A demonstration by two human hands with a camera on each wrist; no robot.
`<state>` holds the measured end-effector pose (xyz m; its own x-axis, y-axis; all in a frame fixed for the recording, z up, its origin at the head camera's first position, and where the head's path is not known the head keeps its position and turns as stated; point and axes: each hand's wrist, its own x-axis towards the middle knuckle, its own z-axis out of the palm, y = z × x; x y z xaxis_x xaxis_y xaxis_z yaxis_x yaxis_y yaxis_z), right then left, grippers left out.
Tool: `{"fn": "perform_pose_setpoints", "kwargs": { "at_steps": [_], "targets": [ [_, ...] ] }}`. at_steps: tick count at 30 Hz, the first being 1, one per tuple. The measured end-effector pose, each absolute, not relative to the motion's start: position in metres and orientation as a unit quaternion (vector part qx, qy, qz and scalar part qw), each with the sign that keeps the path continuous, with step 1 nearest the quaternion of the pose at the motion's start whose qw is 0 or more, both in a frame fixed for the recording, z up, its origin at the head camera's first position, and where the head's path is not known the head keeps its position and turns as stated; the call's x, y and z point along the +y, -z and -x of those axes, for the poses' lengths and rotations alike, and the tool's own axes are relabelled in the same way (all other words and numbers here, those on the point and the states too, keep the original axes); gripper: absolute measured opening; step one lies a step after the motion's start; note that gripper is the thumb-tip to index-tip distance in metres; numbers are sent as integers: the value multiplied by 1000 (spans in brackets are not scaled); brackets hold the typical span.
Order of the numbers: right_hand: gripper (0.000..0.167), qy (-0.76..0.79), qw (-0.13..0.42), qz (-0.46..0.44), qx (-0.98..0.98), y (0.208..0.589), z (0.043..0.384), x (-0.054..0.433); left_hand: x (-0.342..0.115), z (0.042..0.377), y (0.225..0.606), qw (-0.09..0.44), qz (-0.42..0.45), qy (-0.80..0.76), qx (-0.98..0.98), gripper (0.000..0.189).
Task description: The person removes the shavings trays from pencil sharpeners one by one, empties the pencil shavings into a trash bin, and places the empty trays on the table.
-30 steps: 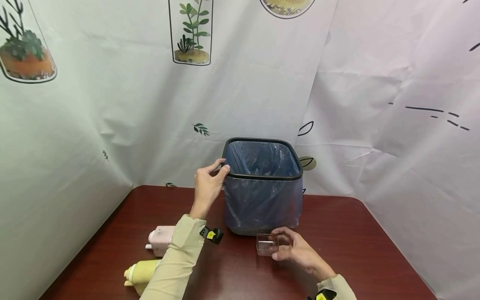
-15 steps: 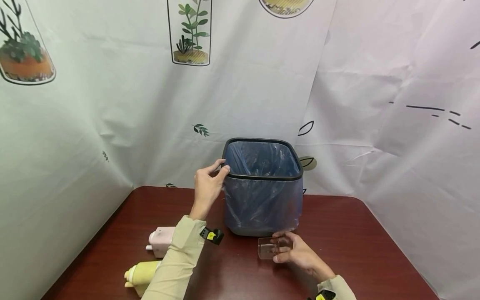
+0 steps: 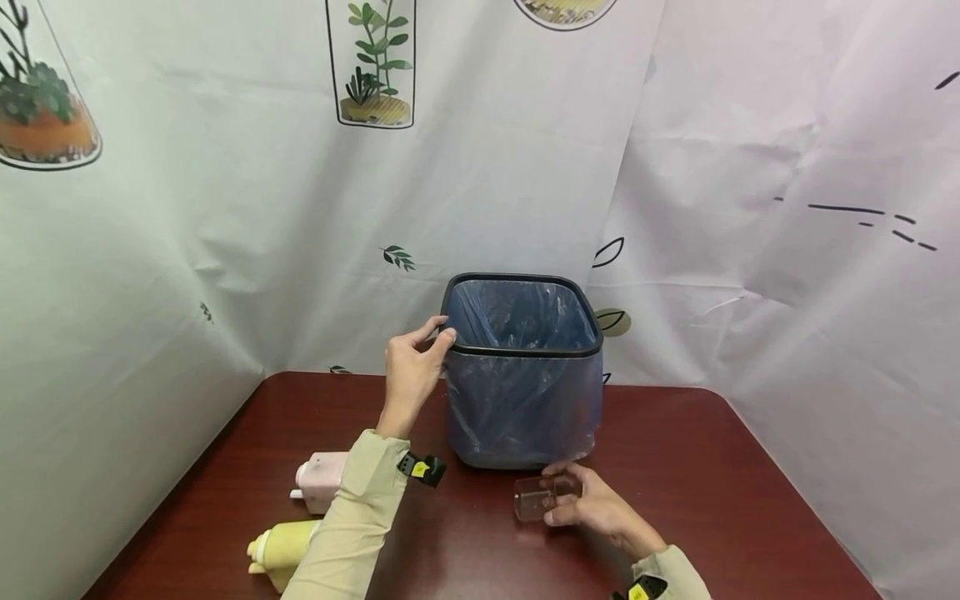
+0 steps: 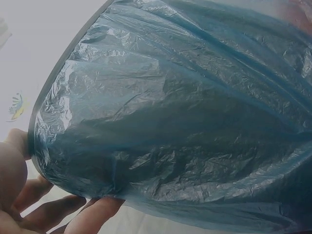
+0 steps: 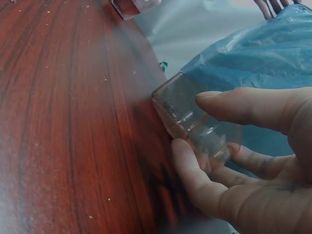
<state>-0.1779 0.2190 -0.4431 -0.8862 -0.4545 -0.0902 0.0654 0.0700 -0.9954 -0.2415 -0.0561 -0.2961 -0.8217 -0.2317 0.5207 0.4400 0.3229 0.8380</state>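
A bin [image 3: 525, 417] with a black rim stands at the back of the dark red table, lined with a thin blue plastic bag [image 4: 170, 122]. At its near left corner, my left hand [image 3: 411, 371] pinches the rim between thumb and fingers. My right hand [image 3: 596, 510] holds a small clear plastic box [image 3: 534, 500] low over the table, just in front of the bin's base. In the right wrist view the box [image 5: 180, 105] sits tilted between thumb and fingertips, see-through, with nothing visible inside.
Left of the bin lie a pink bottle-like container [image 3: 322, 482] and a yellow one [image 3: 288, 546], both partly hidden by the left sleeve [image 3: 348, 517]. A printed white cloth [image 3: 495, 192] hangs behind the table.
In my right hand the clear box has turned; its open top showed earlier, and now it is tilted over. My left hand stays on the bin's rim. The view has shifted slightly.
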Motion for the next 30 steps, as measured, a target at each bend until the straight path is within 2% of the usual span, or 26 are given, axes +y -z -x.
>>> {"fn": "perform_pose_setpoints", "kwargs": {
  "at_steps": [22, 30],
  "targets": [
    [64, 634, 198, 160, 731, 445, 178, 218, -56, 242, 295, 293, 64, 574, -762, 27],
    [60, 570, 165, 161, 788, 445, 179, 220, -56, 241, 296, 283, 67, 591, -753, 27]
  ]
}}
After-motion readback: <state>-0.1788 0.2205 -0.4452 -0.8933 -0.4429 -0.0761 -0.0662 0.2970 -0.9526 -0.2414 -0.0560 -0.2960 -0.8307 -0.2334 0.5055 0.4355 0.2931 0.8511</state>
